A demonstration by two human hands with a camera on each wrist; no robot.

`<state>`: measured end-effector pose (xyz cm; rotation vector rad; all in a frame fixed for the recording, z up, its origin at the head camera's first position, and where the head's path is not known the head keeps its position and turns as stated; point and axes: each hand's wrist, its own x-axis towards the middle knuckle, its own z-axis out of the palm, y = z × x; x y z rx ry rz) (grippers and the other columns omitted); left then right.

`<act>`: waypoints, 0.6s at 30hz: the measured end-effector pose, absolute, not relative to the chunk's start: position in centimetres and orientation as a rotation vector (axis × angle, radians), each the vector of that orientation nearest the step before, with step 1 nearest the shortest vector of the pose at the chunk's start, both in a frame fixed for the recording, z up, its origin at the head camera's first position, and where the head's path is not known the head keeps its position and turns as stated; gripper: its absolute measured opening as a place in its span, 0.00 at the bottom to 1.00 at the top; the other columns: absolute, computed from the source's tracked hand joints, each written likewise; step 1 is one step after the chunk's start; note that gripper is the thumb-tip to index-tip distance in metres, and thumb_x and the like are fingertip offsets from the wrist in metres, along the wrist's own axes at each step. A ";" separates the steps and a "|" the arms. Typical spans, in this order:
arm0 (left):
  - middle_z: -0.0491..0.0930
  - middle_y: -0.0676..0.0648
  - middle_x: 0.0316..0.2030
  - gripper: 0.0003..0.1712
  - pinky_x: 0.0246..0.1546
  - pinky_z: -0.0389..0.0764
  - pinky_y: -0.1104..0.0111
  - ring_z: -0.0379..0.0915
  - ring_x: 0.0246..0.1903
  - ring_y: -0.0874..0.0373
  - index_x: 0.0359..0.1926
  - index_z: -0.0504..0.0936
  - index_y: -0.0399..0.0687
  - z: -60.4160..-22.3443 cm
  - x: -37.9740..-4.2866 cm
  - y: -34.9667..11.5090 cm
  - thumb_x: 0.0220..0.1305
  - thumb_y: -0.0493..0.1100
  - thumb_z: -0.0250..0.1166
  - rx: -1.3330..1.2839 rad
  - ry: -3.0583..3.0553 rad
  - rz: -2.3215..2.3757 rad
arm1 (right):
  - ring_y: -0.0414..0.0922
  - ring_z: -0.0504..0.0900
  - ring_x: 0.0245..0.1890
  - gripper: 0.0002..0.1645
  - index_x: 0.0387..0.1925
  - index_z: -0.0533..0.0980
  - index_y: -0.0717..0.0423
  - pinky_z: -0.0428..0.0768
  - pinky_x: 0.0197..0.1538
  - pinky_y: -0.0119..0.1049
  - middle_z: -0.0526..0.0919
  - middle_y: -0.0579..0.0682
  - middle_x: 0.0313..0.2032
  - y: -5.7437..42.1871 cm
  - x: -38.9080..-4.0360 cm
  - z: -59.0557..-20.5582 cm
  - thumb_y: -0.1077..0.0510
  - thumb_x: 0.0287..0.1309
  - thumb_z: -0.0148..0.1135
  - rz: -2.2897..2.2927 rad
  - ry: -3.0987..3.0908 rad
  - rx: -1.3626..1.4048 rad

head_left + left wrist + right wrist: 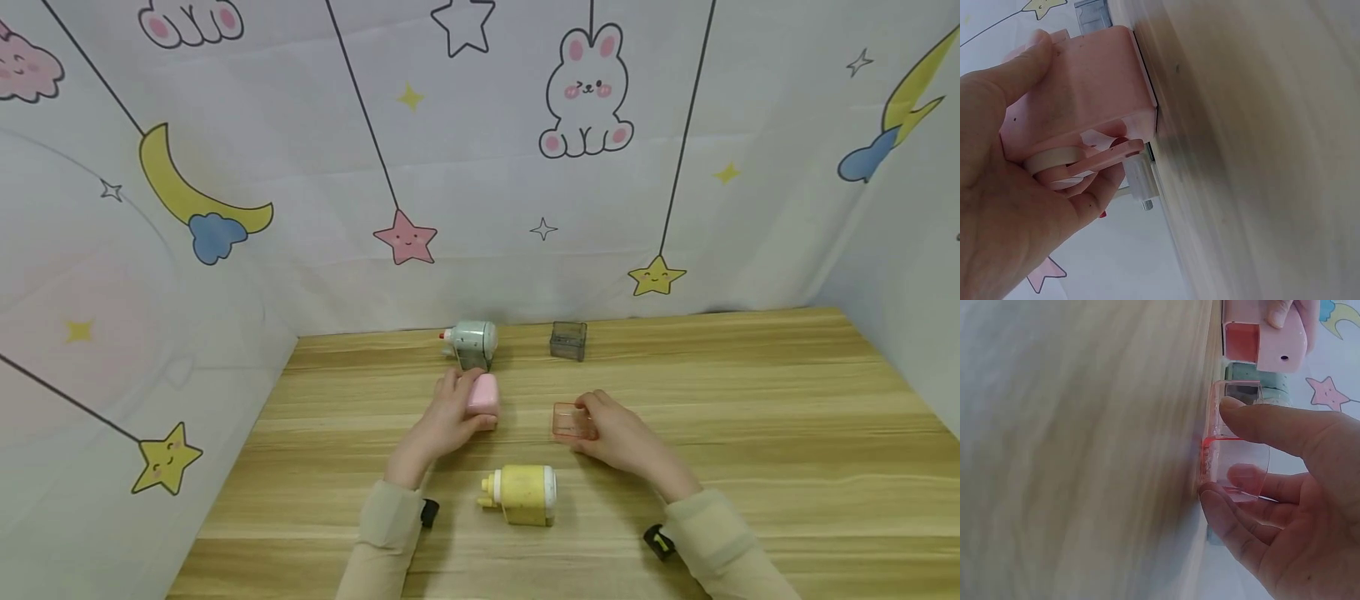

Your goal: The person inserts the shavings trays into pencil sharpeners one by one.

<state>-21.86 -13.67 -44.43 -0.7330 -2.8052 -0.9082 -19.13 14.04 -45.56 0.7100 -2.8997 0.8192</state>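
My left hand (446, 418) grips a pink crank pencil sharpener (483, 395), thumb on one side and fingers round the other. Its crank handle (1107, 157) shows in the left wrist view, and its body has an open cavity (1242, 341) in the right wrist view. To the right, my right hand (618, 432) pinches a see-through reddish shavings drawer (567, 422) between thumb and fingers, low at the wooden tabletop. The drawer and the pink sharpener are apart, with a gap between them.
Behind the pink sharpener stands a grey-green crank sharpener (471, 342). A smoky see-through drawer (568, 341) lies to its right near the back edge. Closer to me is a yellow crank sharpener (525, 495), between my forearms. A printed white cloth (495, 167) hangs behind the wooden table (750, 433).
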 end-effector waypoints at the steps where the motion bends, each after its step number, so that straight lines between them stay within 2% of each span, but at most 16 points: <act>1: 0.63 0.37 0.45 0.40 0.39 0.73 0.54 0.58 0.43 0.47 0.60 0.61 0.42 -44.4 -21.8 -13.6 0.49 0.49 0.68 -0.736 -2.802 -0.911 | 0.46 0.73 0.36 0.33 0.47 0.69 0.66 0.77 0.40 0.47 0.74 0.56 0.39 13.9 -19.2 -45.6 0.52 0.41 0.70 0.822 -2.897 0.713; 18: 0.63 0.38 0.45 0.40 0.39 0.74 0.56 0.58 0.44 0.49 0.61 0.60 0.44 -44.4 -21.8 -12.4 0.50 0.49 0.67 -0.785 -2.811 -0.894 | 0.45 0.72 0.33 0.32 0.46 0.70 0.66 0.77 0.38 0.46 0.75 0.56 0.38 13.0 -19.6 -45.5 0.53 0.41 0.70 0.849 -2.872 0.744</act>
